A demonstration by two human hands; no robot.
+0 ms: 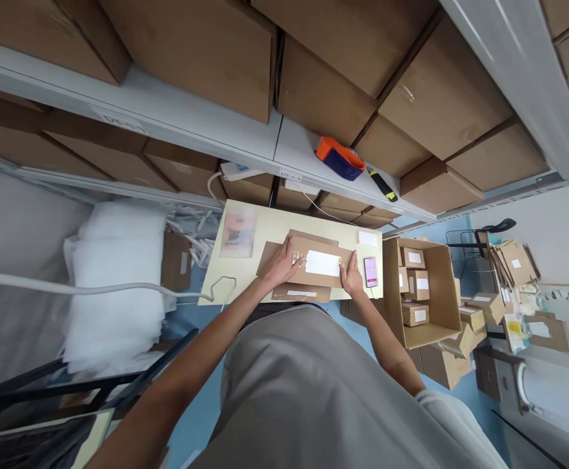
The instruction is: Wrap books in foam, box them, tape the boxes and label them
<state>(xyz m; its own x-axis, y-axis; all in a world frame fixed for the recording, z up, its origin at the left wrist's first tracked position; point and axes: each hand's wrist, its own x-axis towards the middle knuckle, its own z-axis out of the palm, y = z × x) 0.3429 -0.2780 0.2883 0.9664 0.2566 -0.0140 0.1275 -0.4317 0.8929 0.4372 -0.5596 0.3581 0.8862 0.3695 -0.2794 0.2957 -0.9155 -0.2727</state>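
A flat brown cardboard box [314,279] with a white label [322,263] on its top lies over the pale yellow table [269,218]. My left hand [280,266] grips its left end, fingers resting near a strip of clear tape. At the right end my right hand [351,277] holds the edge, thumb on top. Brown cardboard flaps or pieces show behind and below the box, and a smaller white strip [301,293] is on the piece nearest me. Just right of my right hand lies a phone [371,272] with its screen lit.
A shelf of cartons [328,85] hangs above the table, holding a tape dispenser [340,158] and a utility knife [382,184]. Right of the table stands an open carton [426,335] with several small labelled boxes. White foam wrap [118,280] is stacked left; a cable [94,288] crosses there.
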